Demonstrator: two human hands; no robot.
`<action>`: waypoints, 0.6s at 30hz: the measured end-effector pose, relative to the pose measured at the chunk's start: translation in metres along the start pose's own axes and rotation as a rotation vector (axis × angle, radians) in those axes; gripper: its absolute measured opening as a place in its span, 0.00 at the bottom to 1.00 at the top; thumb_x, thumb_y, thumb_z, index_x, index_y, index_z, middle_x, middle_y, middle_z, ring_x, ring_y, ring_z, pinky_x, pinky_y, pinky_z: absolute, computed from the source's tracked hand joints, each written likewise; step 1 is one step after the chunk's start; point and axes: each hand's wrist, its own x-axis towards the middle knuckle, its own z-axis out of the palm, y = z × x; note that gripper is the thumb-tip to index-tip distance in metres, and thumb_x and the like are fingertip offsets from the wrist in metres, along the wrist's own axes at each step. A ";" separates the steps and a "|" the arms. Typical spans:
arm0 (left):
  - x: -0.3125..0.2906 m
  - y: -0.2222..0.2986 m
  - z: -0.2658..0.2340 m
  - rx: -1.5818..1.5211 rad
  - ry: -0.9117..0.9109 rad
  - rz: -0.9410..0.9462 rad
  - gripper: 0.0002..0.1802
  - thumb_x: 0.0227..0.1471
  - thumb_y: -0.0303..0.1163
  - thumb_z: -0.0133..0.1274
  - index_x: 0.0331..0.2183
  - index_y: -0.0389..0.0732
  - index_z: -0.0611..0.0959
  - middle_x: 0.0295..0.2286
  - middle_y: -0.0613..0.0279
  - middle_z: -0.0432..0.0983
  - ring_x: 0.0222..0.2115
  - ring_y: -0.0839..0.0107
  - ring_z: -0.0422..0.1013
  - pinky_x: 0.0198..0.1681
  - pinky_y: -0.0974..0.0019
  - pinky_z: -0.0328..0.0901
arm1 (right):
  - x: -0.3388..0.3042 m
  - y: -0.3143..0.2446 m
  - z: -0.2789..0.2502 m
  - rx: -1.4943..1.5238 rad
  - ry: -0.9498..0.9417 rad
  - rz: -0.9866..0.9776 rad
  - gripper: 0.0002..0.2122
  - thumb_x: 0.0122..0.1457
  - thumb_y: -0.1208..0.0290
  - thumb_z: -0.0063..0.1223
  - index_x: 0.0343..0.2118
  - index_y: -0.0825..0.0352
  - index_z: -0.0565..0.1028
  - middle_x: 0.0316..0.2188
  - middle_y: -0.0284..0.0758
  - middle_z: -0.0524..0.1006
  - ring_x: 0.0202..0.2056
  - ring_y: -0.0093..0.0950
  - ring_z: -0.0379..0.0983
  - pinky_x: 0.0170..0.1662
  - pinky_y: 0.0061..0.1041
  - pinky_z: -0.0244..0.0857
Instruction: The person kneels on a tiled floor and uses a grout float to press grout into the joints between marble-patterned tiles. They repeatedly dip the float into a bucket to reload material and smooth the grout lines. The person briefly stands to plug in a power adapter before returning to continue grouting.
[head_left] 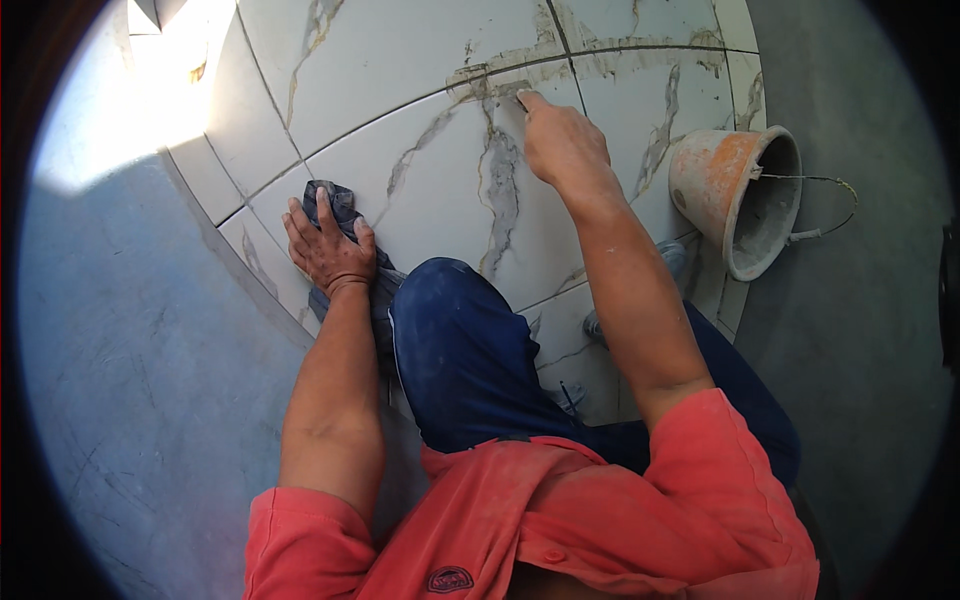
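White marble-look floor tiles (420, 220) with grey veins lie beneath both my hands. Fingers spread, my left hand (328, 243) rests flat on a crumpled dark cloth (383, 290) at the left part of the tiles. My right hand (565, 140) reaches forward with its fingers folded and the index finger pointing at a tile joint (470, 78). At that fingertip is a greyish patch or thin piece; which of these it is, I cannot make out. Wet grey-brown grout smears (600, 62) run along the joint. The underside of the right hand is hidden.
A grout-stained orange and white bucket (705, 180) with a wire handle lies tipped on its side at the right, its mouth facing right. My bent knee (450, 330) is between my arms. Bare grey floor (180, 380) borders the tiles at left and right. Bright sunlight falls at upper left.
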 end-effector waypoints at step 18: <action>0.002 0.003 0.003 0.004 -0.023 -0.030 0.46 0.47 0.51 0.54 0.67 0.64 0.59 0.69 0.54 0.44 0.70 0.49 0.41 0.68 0.44 0.42 | 0.002 -0.035 0.007 -0.006 -0.034 -0.020 0.23 0.64 0.77 0.42 0.63 0.60 0.67 0.45 0.46 0.82 0.50 0.44 0.78 0.53 0.42 0.73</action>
